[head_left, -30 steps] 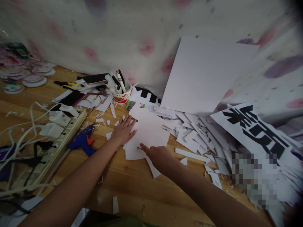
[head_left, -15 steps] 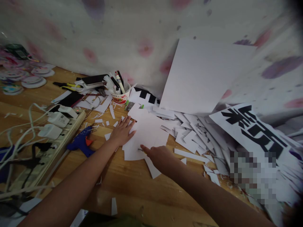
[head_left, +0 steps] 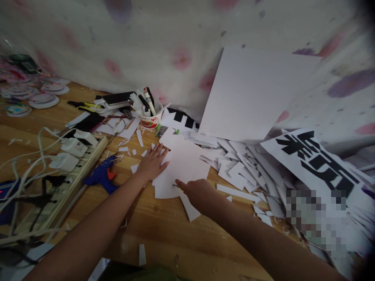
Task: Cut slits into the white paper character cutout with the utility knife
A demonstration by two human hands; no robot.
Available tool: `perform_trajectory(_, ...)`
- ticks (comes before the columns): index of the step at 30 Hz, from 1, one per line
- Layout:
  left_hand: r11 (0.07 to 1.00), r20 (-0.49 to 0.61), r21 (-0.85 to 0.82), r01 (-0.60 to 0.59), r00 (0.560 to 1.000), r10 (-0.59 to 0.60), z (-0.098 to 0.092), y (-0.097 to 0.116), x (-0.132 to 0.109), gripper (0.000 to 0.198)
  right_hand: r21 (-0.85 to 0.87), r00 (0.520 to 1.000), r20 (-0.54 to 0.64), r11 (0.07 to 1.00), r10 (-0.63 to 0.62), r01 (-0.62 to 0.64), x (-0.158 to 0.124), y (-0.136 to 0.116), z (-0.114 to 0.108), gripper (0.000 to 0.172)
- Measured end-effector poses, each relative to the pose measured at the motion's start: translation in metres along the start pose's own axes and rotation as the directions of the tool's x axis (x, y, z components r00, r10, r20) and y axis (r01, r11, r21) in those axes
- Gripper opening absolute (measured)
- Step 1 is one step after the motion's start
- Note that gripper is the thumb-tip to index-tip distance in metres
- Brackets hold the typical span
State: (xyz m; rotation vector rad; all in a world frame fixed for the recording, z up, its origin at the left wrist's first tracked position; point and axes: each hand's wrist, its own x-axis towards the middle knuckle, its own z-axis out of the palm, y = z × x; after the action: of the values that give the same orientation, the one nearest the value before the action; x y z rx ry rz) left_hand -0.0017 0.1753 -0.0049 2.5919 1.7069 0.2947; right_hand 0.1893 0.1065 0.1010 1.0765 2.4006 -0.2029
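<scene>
White sheets of thick paper point(head_left: 187, 156) lie overlapped on the wooden table in front of me. My left hand point(head_left: 152, 162) rests flat across their left edge, fingers spread. On the lower part of the top sheet, my right hand point(head_left: 197, 191) is closed with its index finger stretched forward. A thin dark tip point(head_left: 175, 185) shows under that fingertip, touching the paper. It looks like the end of a slim blade-like tool; the rest is hidden by the hand. Cut white scraps point(head_left: 139, 137) lie beyond my left hand.
On the left are a power strip point(head_left: 88, 156) with chargers and cables, and a blue glue gun point(head_left: 102, 175). Behind stand a cup of pens point(head_left: 150, 121) and a leaning white board point(head_left: 252, 93). Paper offcuts point(head_left: 243, 168) and a sheet with black characters point(head_left: 316, 160) lie right.
The view has shifted very slightly. Both hands and the paper stay almost in the same place, with the dark tip still against the sheet.
</scene>
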Motion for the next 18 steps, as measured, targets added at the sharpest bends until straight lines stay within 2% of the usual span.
perform_trajectory(5, 1.0, 0.004, 0.007, 0.007, 1.0, -0.007, 0.001, 0.001, 0.0, 0.056, 0.011, 1.0, -0.027, 1.0, 0.005, -0.005, 0.0, -0.001, 0.003, 0.054)
perform_trajectory(8, 1.0, 0.011, 0.011, 0.018, 1.0, -0.018, 0.001, 0.002, 0.0, 0.056, 0.033, 0.998, -0.065, 0.999, 0.024, -0.022, 0.0, 0.003, 0.013, 0.046)
perform_trajectory(13, 1.0, 0.001, 0.005, 0.025, 1.0, -0.025, 0.002, 0.002, 0.001, 0.057, 0.153, 0.981, -0.166, 0.986, 0.099, -0.074, -0.003, 0.007, 0.033, 0.04)
perform_trajectory(18, 1.0, -0.019, 0.0, 0.018, 1.0, -0.018, 0.003, 0.001, 0.001, 0.056, 0.268, 0.97, -0.19, 0.959, 0.15, -0.096, -0.007, 0.004, 0.05, 0.043)
